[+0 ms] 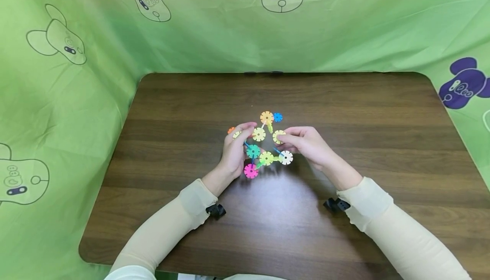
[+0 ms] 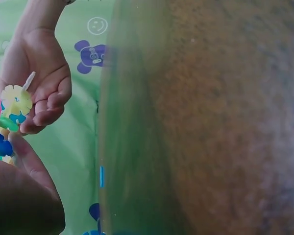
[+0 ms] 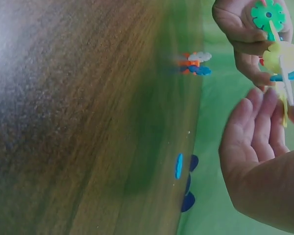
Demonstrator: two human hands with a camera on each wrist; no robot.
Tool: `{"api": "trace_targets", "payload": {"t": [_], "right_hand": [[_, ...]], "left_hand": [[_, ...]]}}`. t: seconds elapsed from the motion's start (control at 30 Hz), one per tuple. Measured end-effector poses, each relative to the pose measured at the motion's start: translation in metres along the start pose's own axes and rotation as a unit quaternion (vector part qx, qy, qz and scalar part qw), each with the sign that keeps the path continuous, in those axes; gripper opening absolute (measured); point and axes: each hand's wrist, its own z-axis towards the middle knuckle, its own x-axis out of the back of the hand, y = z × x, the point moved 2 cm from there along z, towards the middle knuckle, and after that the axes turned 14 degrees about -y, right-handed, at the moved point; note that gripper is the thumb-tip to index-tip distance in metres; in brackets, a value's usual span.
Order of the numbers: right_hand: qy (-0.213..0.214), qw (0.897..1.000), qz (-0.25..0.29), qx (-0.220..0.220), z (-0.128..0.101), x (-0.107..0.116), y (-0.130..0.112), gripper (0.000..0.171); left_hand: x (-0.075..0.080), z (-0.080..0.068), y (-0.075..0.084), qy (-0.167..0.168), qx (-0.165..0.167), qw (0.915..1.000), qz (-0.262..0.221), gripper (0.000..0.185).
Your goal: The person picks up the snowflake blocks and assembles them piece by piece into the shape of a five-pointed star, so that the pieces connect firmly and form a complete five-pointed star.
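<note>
In the head view, a linked structure of colourful notched snowflake discs is held between both hands. My left hand (image 1: 232, 152) grips its left side, near a teal-green disc (image 1: 253, 151) and a pink disc (image 1: 250, 171). On the other side my right hand (image 1: 309, 144) pinches a pale yellow disc (image 1: 279, 137) between thumb and fingers, just above a white disc (image 1: 286, 157). A yellow-green disc (image 1: 266, 158) sits along the near side of the structure. Another pale yellow disc (image 1: 258, 134) faces up in the middle. Fingers partly hide some of the joints.
A blue disc (image 1: 277, 117) appears beyond the hands, beside an orange disc (image 1: 266, 117). In the right wrist view, a small orange, white and blue cluster (image 3: 193, 63) rests on the brown wooden table (image 1: 183, 114). Green printed cloth (image 1: 214, 37) hangs around the table.
</note>
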Motion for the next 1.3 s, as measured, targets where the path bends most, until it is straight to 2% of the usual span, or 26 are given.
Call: {"api": "trace_targets", "payload": {"t": [0.1, 0.27, 0.5, 0.7, 0.97, 1.2, 1.3], "right_hand": [[-0.012, 1.000, -0.011, -0.012, 0.0007, -0.0009, 0.0004, 0.033], [-0.014, 1.000, 0.004, 0.004, 0.0003, -0.0028, 0.0000, 0.036], [0.003, 1.000, 0.003, 0.013, -0.0002, -0.0010, 0.0015, 0.038], [0.016, 1.000, 0.001, 0.017, -0.0010, -0.0004, 0.0029, 0.038], [0.030, 0.999, 0.001, 0.019, -0.0014, 0.0001, 0.0047, 0.034], [0.044, 0.999, -0.018, 0.012, -0.0025, -0.0003, 0.0053, 0.042], [0.049, 0.999, -0.019, 0.010, -0.0036, 0.0002, 0.0057, 0.040]], "left_hand": [[-0.0011, 0.0005, 0.0003, -0.011, 0.007, 0.9999, 0.003, 0.034], [-0.0034, 0.0003, 0.0005, -0.043, 0.017, 0.9990, 0.000, 0.043], [-0.0030, -0.0012, 0.0018, -0.091, 0.040, 0.9951, 0.000, 0.033], [-0.0016, -0.0010, 0.0028, -0.114, 0.052, 0.9921, 0.011, 0.039], [-0.0015, -0.0015, 0.0031, -0.119, 0.049, 0.9917, 0.004, 0.041], [-0.0024, -0.0021, 0.0030, -0.112, 0.042, 0.9928, -0.014, 0.039], [-0.0021, -0.0014, 0.0026, -0.105, 0.044, 0.9933, -0.022, 0.039]]}}
